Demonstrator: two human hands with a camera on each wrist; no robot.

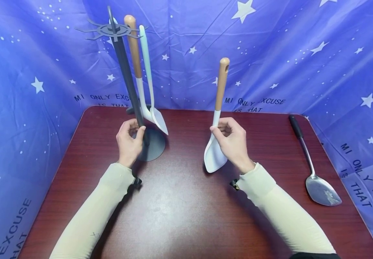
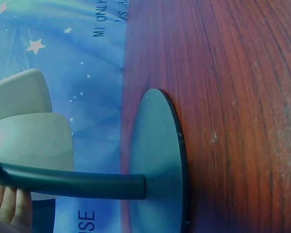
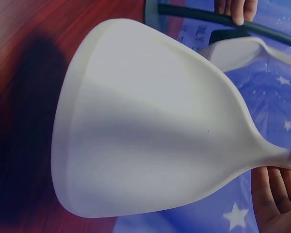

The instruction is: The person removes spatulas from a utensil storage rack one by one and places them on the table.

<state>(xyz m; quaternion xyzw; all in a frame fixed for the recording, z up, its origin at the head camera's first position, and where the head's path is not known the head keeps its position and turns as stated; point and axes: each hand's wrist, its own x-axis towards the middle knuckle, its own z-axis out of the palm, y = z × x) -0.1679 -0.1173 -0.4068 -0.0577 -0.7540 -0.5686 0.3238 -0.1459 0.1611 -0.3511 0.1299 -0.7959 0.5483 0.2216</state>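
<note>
My left hand [image 1: 129,142] grips the dark pole [image 1: 125,73] of a utensil stand, low down above its round base [image 1: 156,145]. On the stand's hooked top ring [image 1: 116,31] hang a wood-handled white utensil [image 1: 134,50] and a spatula with a mint handle [image 1: 146,55]. My right hand [image 1: 235,142] pinches the neck of a white spatula [image 1: 213,158], wooden handle up and broad head down. In the right wrist view the spatula's head [image 3: 150,121] is held off the table, with a shadow beside it. The left wrist view shows pale utensil heads [image 2: 31,145] behind the pole.
A metal spatula [image 1: 322,190] with a black handle lies near the right edge of the brown table [image 1: 180,216]. Blue star-printed cloth [image 1: 186,64] hangs behind the table and along both sides. A dark piece [image 1: 129,110] shows behind the pole.
</note>
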